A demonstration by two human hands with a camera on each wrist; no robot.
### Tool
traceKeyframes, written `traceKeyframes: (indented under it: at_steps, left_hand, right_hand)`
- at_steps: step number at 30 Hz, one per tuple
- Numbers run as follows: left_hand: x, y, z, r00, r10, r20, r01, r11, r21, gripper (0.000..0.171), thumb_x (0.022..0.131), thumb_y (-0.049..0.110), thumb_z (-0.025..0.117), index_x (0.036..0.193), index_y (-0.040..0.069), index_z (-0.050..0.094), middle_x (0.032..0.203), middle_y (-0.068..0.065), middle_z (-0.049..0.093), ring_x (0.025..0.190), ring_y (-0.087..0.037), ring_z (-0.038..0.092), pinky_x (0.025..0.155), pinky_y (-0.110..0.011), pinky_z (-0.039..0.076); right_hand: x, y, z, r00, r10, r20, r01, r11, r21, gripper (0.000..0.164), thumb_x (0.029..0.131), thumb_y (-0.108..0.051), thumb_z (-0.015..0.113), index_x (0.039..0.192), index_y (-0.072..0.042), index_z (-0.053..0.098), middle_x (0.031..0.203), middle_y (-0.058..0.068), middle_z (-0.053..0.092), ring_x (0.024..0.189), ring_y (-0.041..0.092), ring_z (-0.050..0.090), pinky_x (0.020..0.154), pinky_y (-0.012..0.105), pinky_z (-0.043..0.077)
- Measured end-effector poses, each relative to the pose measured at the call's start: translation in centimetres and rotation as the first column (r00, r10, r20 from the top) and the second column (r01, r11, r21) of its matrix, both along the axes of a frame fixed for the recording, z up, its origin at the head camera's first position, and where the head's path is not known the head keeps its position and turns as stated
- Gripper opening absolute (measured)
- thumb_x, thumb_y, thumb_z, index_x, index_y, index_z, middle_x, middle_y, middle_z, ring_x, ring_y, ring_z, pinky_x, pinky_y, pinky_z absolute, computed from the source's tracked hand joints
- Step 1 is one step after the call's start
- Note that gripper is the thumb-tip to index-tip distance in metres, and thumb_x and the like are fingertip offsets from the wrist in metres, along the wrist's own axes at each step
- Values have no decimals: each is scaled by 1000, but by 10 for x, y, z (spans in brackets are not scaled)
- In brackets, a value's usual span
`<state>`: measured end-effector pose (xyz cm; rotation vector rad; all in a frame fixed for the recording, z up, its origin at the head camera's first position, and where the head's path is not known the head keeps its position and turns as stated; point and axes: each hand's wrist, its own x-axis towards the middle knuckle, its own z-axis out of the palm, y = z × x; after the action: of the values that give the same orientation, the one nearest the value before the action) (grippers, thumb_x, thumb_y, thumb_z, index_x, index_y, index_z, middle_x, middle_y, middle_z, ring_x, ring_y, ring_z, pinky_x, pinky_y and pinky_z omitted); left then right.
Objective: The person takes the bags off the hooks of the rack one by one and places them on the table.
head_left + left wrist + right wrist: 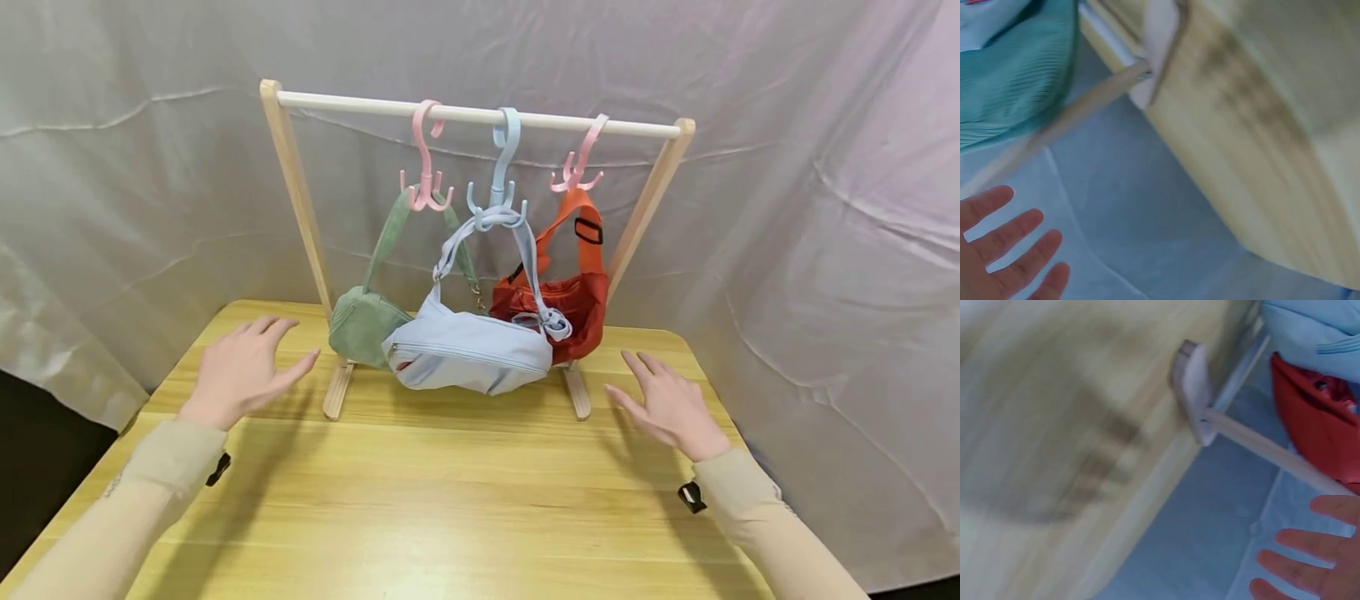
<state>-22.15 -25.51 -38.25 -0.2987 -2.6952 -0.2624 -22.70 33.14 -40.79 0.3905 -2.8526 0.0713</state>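
My left hand hovers over the table to the left of a green corduroy bag, holding nothing, its fingers spread in the left wrist view. On the other side, my right hand is held above the table, fingers apart, to the right of a red bag with an orange strap. Between them a pale blue bag hangs in front of the other two. It hangs by its strap from a light blue hook. The green and red bags hang under pink hooks. Neither hand touches a bag.
The hooks sit on the white bar of a wooden rack, whose feet stand on the wood-grain table. Grey curtain cloth hangs behind and beside the table. The rack's slanted posts stand at both sides of the bags.
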Motion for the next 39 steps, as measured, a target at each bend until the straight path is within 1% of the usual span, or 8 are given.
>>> traceKeyframes:
  at_steps: [7, 10, 13, 17, 23, 29, 35, 39]
  left_hand:
    - [-3, 19, 27, 987, -47, -152, 49, 999, 12, 52, 86, 51, 65, 117, 9, 68, 113, -17, 72, 83, -43, 70, 56, -51, 51]
    - [-5, 27, 36, 971, -75, -229, 82, 996, 24, 45, 84, 48, 67, 109, 10, 71, 103, -12, 75, 66, -37, 67, 45, -41, 43]
    - [-7, 34, 44, 948, -103, -300, 118, 992, 34, 40, 83, 45, 67, 102, 10, 71, 94, -10, 75, 58, -33, 63, 42, -36, 38]
    - [-10, 44, 52, 931, -116, -346, 143, 988, 53, 37, 84, 43, 66, 99, 11, 72, 91, -8, 75, 61, -32, 65, 42, -37, 40]
    - [-14, 59, 58, 933, -114, -341, 163, 980, 118, 40, 86, 41, 64, 110, 10, 71, 102, -9, 76, 75, -32, 70, 53, -47, 50]
    - [-20, 76, 61, 940, -119, -321, 190, 961, 202, 40, 87, 38, 64, 115, 10, 69, 112, -8, 72, 80, -30, 69, 60, -50, 52]
    - [-25, 90, 63, 950, -125, -286, 206, 940, 272, 43, 88, 37, 65, 122, 12, 67, 126, -6, 66, 103, -32, 68, 70, -54, 54]
    - [-27, 96, 63, 962, -117, -247, 195, 926, 323, 49, 90, 37, 64, 133, 14, 59, 134, -8, 61, 109, -34, 65, 76, -57, 54]
  right_hand:
    - [3, -14, 19, 986, 76, -148, -83, 996, -42, 60, 94, -49, 63, 139, -9, 58, 133, 22, 64, 107, 48, 67, 75, 64, 55]
    - [4, -22, 27, 970, 115, -215, -132, 989, -68, 54, 93, -44, 66, 134, -8, 62, 128, 19, 67, 102, 45, 69, 73, 61, 56]
    - [4, -32, 36, 950, 150, -275, -182, 979, -93, 50, 92, -39, 67, 131, -8, 64, 126, 17, 68, 105, 41, 69, 76, 59, 56]
    - [5, -48, 47, 920, 185, -346, -242, 961, -131, 44, 92, -36, 67, 127, -9, 66, 123, 12, 70, 105, 34, 70, 76, 54, 57]
    - [6, -72, 55, 888, 221, -404, -332, 915, -230, 33, 93, -26, 66, 121, -8, 68, 114, 9, 72, 97, 28, 71, 75, 48, 57]
    - [5, -97, 60, 889, 258, -379, -407, 824, -393, 28, 94, -13, 65, 121, -5, 67, 109, 12, 72, 88, 25, 68, 78, 42, 55]
    - [4, -127, 69, 869, 346, -354, -493, 668, -557, 28, 95, -3, 62, 123, -2, 66, 114, 16, 72, 88, 25, 73, 78, 15, 55]
    - [4, -147, 75, 853, 387, -349, -519, 571, -635, 28, 96, -2, 60, 124, -3, 66, 122, 15, 69, 102, 22, 71, 87, 16, 55]
